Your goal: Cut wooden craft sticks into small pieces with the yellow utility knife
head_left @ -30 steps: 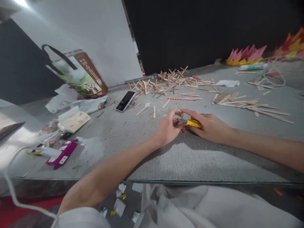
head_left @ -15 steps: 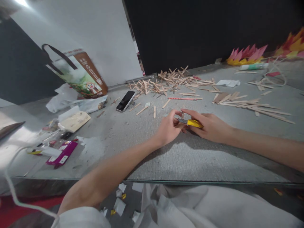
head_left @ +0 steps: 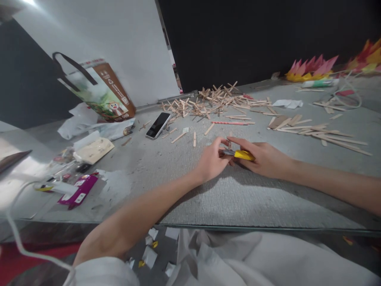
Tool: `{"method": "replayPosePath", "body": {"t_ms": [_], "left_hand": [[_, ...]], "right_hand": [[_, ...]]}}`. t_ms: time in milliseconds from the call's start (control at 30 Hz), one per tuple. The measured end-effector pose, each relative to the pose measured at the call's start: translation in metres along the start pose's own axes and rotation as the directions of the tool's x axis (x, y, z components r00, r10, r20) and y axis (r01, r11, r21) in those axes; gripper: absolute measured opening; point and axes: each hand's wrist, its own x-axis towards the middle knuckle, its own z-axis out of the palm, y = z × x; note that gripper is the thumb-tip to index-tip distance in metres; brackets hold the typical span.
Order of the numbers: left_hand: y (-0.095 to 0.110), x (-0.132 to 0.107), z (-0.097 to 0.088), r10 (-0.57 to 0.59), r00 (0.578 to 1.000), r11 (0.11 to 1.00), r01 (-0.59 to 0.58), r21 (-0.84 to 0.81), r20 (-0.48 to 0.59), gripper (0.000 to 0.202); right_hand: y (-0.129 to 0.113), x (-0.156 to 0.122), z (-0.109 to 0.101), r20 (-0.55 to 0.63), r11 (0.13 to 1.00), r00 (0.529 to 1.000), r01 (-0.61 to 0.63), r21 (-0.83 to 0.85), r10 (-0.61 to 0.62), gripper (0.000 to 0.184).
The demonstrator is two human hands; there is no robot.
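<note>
The right hand's (head_left: 263,159) grip is closed around a yellow knife (head_left: 244,155) over the surface (head_left: 190,206), its blade (head_left: 228,152) pointing at the left hand (head_left: 212,161), probably for close control. The left grip curls beside the blade, perhaps to steady something (whether it pinches a stick, I cannot tell). Loose sticks (head_left: 320,131) lie beyond, seemingly kept apart for working room.

yellow cutter (head_left: 244,155) in right hand (head_left: 264,159), blade leftward

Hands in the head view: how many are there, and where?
2: the left hand, over the table, and the right hand beside it, holding a yellow-handled tool. Some fingers are hidden; no other hand shows.
</note>
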Motion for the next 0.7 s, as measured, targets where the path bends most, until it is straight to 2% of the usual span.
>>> {"method": "replayPosePath", "body": {"t_ms": [200,700], "left_hand": [[-0.0002,-0.0009,-0.0010,0.004,1.000,1.000,-0.004,0.025,0.014,0.033],[0.0002,-0.0009,-0.0007,-0.004,1.000,0.999,0.003,0.038,0.015,0.034]], "right_hand": [[0.0019,0.0006,-0.0011,0.053,1.000,0.999,-0.001,-0.003,0.002,0.067],[0.0032,0.0002,-0.0010,0.046,1.000,0.999,0.010,-0.025,-0.009,0.067]]}}
